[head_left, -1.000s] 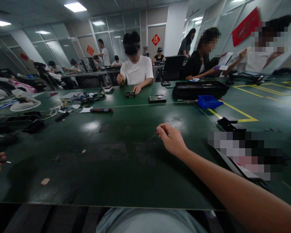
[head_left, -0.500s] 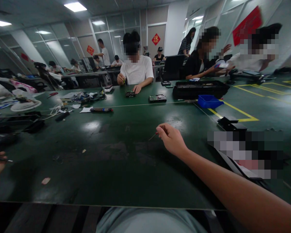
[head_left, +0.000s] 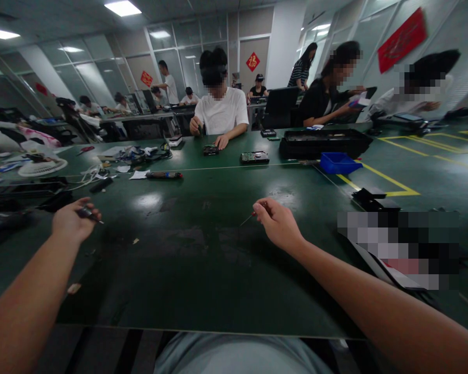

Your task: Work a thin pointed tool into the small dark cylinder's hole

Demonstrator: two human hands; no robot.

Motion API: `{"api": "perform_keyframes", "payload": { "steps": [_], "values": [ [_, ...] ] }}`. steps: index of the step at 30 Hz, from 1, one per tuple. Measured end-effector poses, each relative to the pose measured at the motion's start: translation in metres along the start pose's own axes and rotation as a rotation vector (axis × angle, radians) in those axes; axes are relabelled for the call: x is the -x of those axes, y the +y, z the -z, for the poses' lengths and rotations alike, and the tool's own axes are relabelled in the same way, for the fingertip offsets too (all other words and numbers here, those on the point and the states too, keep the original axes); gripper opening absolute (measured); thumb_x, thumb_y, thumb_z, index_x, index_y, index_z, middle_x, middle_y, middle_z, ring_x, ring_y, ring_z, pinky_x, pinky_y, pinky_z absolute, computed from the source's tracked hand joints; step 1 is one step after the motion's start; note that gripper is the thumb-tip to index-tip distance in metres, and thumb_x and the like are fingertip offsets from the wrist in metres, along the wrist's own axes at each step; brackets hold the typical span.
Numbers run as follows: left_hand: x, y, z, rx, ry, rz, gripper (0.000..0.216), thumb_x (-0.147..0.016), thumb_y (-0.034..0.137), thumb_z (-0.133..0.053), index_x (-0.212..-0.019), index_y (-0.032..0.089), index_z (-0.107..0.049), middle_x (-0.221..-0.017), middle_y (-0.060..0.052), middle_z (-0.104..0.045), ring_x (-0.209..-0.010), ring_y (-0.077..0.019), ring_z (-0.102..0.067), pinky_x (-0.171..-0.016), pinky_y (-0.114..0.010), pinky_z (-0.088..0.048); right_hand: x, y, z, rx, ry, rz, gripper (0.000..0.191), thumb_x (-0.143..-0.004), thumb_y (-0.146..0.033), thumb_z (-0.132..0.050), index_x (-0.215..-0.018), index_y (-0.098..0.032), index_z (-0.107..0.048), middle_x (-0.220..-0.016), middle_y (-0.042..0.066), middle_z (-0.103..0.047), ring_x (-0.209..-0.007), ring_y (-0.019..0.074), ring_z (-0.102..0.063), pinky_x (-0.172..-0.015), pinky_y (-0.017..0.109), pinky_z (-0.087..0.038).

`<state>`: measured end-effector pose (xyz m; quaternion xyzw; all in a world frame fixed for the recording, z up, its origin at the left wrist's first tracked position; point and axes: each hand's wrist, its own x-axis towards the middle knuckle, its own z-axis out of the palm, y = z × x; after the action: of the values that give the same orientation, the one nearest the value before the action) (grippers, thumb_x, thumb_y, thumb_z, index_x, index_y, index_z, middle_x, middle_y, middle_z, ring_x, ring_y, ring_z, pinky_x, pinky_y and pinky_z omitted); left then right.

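At the left, my left hand (head_left: 69,222) is closed around a dark-bodied screwdriver (head_left: 87,213), its pale metal tip pointing right over the table. My right hand (head_left: 277,222), right of the middle, pinches a thin screwdriver (head_left: 248,218) with a red collar. Its slim shaft slants down to the left; whether the tip touches the green tabletop (head_left: 171,280) I cannot tell. My fingers cover most of its handle. The two hands are well apart, with bare tabletop between them. A small pale scrap (head_left: 74,288) lies below my left hand.
Across the table a person in white handles a circuit-board device (head_left: 210,149). Another board device (head_left: 255,157), a long black tray (head_left: 325,143) and a blue bin (head_left: 340,163) stand nearby. A brown-and-blue pen-shaped tool (head_left: 164,175) lies left. Black parts (head_left: 374,200) lie right.
My left hand has swung from the left edge up and to the right over the table, still holding its screwdriver. My right hand has stayed nearly in place.
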<state>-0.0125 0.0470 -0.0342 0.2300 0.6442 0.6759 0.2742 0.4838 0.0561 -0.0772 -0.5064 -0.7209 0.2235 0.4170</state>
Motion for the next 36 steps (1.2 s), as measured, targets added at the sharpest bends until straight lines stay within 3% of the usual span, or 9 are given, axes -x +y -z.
{"api": "perform_keyframes", "payload": {
  "steps": [3,8,13,19,24,30,33,36],
  "values": [
    [0.023,-0.004,-0.04,0.1,-0.141,0.113,0.023,-0.072,0.001,-0.044,-0.089,0.013,-0.053,-0.067,-0.001,-0.048,-0.057,-0.0135,-0.045,-0.059,-0.027,-0.041,0.0,-0.001,0.001,0.0,0.003,-0.001,0.03,-0.097,-0.044,-0.047,-0.089,-0.021,-0.064,-0.071,0.003,-0.068,-0.063,0.0184,-0.061,-0.061,0.031,-0.043],
    [0.054,-0.009,-0.096,0.134,-0.368,0.127,0.028,-0.074,0.001,-0.047,-0.097,0.013,-0.055,-0.069,-0.001,-0.05,-0.059,-0.0131,-0.046,-0.059,-0.026,-0.041,0.0,-0.003,0.004,-0.01,0.004,-0.012,0.029,-0.097,-0.043,-0.048,-0.089,-0.02,-0.064,-0.072,0.003,-0.068,-0.065,0.0184,-0.062,-0.062,0.031,-0.043],
    [0.089,-0.012,-0.144,0.198,-0.592,0.111,0.031,-0.071,0.009,-0.047,-0.1,0.012,-0.059,-0.07,-0.003,-0.051,-0.058,-0.0148,-0.049,-0.056,-0.027,-0.042,0.0,0.0,0.003,-0.008,0.011,-0.003,0.029,-0.097,-0.042,-0.048,-0.089,-0.021,-0.064,-0.072,0.002,-0.067,-0.066,0.0184,-0.062,-0.062,0.031,-0.043],
    [0.151,-0.012,-0.189,0.227,-0.823,0.13,0.031,-0.071,0.012,-0.051,-0.102,0.013,-0.059,-0.071,-0.003,-0.052,-0.058,-0.0137,-0.051,-0.056,-0.025,-0.041,-0.001,0.001,0.004,-0.008,0.021,0.007,0.029,-0.097,-0.044,-0.048,-0.089,-0.021,-0.064,-0.072,0.002,-0.067,-0.064,0.0182,-0.062,-0.06,0.031,-0.043],
    [0.19,-0.019,-0.21,0.191,-0.964,0.113,0.035,-0.07,0.01,-0.049,-0.102,0.013,-0.061,-0.073,-0.004,-0.054,-0.061,-0.0149,-0.05,-0.059,-0.028,-0.04,0.0,0.0,0.006,-0.023,0.03,-0.002,0.028,-0.096,-0.043,-0.049,-0.09,-0.021,-0.064,-0.072,0.002,-0.067,-0.064,0.0183,-0.062,-0.061,0.031,-0.043],
    [0.216,-0.033,-0.212,0.151,-0.994,0.118,0.034,-0.071,0.014,-0.046,-0.102,0.015,-0.062,-0.079,-0.005,-0.055,-0.066,-0.0165,-0.051,-0.067,-0.033,-0.041,-0.001,0.003,0.004,-0.067,0.054,0.0,0.026,-0.097,-0.042,-0.049,-0.094,-0.021,-0.063,-0.073,0.002,-0.067,-0.066,0.0185,-0.062,-0.063,0.031,-0.044],
    [0.218,-0.045,-0.208,0.026,-1.015,-0.051,0.034,-0.076,0.017,-0.049,-0.109,0.018,-0.059,-0.088,-0.005,-0.058,-0.076,-0.0188,-0.054,-0.076,-0.036,-0.043,-0.001,0.005,0.002,-0.127,0.061,-0.013,0.026,-0.098,-0.043,-0.046,-0.099,-0.022,-0.061,-0.074,0.002,-0.066,-0.069,0.0185,-0.064,-0.065,0.032,-0.046],
    [0.214,-0.06,-0.207,-0.254,-0.985,-0.311,0.047,-0.073,0.009,-0.057,-0.118,0.02,-0.053,-0.099,-0.007,-0.059,-0.089,-0.0214,-0.056,-0.085,-0.037,-0.043,-0.002,0.006,0.0,-0.159,0.066,-0.03,0.026,-0.099,-0.043,-0.045,-0.102,-0.022,-0.06,-0.073,0.001,-0.065,-0.069,0.0183,-0.064,-0.066,0.032,-0.048]
  ]
}}
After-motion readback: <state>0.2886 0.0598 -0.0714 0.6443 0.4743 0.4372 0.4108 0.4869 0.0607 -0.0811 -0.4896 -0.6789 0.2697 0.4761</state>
